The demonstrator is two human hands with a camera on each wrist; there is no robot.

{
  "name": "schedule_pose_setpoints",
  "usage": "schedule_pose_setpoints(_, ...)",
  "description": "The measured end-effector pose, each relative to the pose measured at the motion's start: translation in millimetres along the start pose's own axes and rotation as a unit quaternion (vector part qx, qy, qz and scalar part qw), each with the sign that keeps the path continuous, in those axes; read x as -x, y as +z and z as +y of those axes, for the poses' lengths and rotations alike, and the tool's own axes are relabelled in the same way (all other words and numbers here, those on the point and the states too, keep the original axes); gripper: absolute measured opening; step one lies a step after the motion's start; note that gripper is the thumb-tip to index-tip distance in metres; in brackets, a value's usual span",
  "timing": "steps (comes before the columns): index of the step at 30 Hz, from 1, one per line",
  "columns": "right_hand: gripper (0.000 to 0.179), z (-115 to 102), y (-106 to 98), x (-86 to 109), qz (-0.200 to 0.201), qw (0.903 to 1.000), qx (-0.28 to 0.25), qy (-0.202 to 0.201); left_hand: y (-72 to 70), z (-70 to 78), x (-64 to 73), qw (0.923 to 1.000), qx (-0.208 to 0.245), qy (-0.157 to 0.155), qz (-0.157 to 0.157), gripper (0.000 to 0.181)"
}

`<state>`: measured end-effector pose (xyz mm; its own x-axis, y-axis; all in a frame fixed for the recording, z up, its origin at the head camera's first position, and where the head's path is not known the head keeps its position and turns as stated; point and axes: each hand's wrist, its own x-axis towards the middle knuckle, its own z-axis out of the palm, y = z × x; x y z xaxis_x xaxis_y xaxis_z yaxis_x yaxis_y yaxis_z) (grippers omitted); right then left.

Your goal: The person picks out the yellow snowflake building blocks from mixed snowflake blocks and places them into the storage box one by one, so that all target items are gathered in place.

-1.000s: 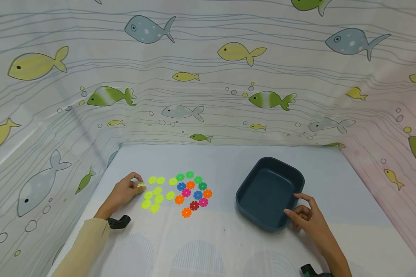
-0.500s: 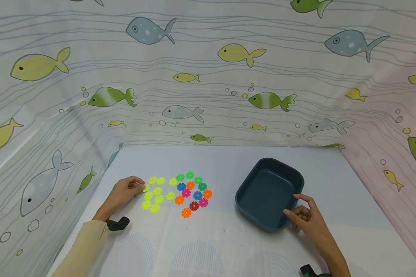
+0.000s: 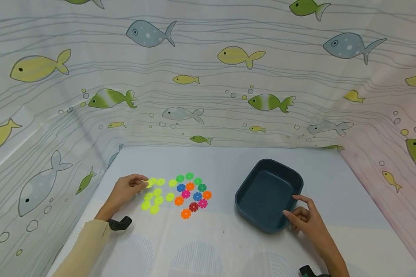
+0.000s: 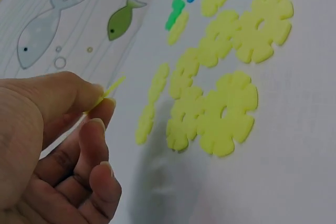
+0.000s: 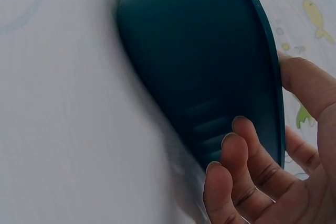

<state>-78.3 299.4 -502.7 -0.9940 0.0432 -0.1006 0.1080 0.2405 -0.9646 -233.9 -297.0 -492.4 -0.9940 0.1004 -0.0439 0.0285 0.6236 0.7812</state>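
Left hand (image 3: 125, 192) on a disc (image 4: 114, 85), right hand (image 3: 306, 220) on the bin (image 3: 267, 196)

Left: thumb-to-finger pinch, left side of head view. Disc is yellow, edge-on in left wrist view, partly behind fingertips. Right: digits curled over the bin's wall, lower right of head view. Bin: inner floor in view; top cut off in right wrist view. Loose discs (image 3: 184, 196) lie left of centre.
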Motion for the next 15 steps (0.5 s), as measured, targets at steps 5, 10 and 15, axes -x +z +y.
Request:
schedule_pose_setpoints(5,0.071,1,0,0.6,0.005,1.0000,0.006,0.000,5.6,6.9,-1.3,0.9997,0.018,0.012,-0.008,0.028)
schedule_pose_setpoints(10,0.071,2,0,0.6,0.004,1.0000,0.007,-0.005,11.7,13.7,-3.6,0.9987,0.042,0.028,-0.010,0.028)
schedule_pose_setpoints(15,0.071,4,0,0.2,0.005,1.0000,0.005,-0.007,17.1,21.1,-7.1,0.9983,0.040,0.037,-0.018,0.037)
